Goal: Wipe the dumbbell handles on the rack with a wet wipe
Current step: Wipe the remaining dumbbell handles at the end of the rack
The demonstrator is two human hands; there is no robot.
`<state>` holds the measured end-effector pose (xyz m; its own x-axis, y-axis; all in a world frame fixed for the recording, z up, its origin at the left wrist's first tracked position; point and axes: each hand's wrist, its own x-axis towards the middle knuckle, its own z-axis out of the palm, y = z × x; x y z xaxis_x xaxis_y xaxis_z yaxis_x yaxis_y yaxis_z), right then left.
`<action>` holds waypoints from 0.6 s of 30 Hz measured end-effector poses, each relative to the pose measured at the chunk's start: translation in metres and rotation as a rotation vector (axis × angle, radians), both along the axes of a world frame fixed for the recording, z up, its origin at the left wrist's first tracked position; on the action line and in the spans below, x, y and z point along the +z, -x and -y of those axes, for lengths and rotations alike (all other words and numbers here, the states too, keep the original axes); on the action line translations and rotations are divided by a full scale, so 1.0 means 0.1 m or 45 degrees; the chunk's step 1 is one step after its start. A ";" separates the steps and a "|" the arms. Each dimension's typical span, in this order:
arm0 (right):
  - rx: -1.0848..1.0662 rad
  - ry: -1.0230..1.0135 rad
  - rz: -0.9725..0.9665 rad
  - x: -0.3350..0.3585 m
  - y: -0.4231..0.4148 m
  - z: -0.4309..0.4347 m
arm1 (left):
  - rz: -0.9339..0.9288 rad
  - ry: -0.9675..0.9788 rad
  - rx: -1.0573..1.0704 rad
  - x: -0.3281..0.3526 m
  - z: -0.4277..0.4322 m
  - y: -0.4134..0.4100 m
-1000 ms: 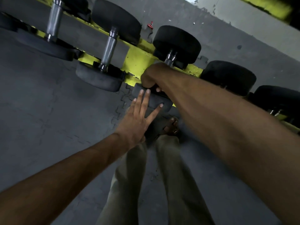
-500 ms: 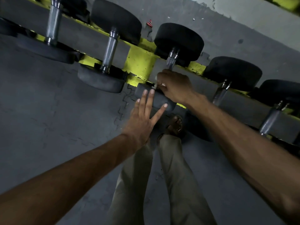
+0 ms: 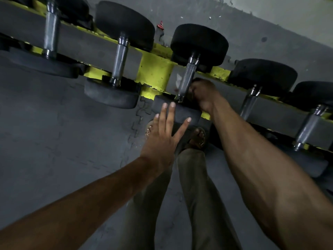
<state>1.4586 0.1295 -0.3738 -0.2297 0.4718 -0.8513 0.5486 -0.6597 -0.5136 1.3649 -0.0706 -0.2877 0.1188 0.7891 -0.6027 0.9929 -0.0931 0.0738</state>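
The right hand has been drawn down to the lower end of the dumbbell handle, with its fingers curled against it; no wipe can be made out. The left hand is laid flat, fingers spread, on the dumbbell's near head. The dumbbell is held on the yellow rack above grey floor mats.

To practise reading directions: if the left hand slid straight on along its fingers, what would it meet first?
Probably the lower end of the handle, just beyond the dumbbell head that the left hand rests on; depth is unclear.
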 end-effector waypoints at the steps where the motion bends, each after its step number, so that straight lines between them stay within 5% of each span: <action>1: -0.072 -0.009 -0.012 -0.08 0.01 -0.06 | -0.001 0.015 -0.015 0.00 0.00 -0.01; 6: -0.871 0.004 -0.398 0.15 0.30 -0.18 | -0.004 -0.020 -0.028 0.05 -0.01 0.01; 11: -0.090 -0.677 0.349 0.31 0.09 0.16 | -0.017 -0.054 -0.042 0.07 -0.02 0.02; 18: 0.738 -1.526 0.359 0.28 0.11 0.23 | -0.029 -0.061 -0.085 0.03 0.01 0.07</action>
<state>1.4479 0.1065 -0.3454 -0.5340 0.8445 -0.0410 0.7729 0.4679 -0.4286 1.3582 -0.0714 -0.2848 0.1590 0.8078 -0.5676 0.9857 -0.1623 0.0452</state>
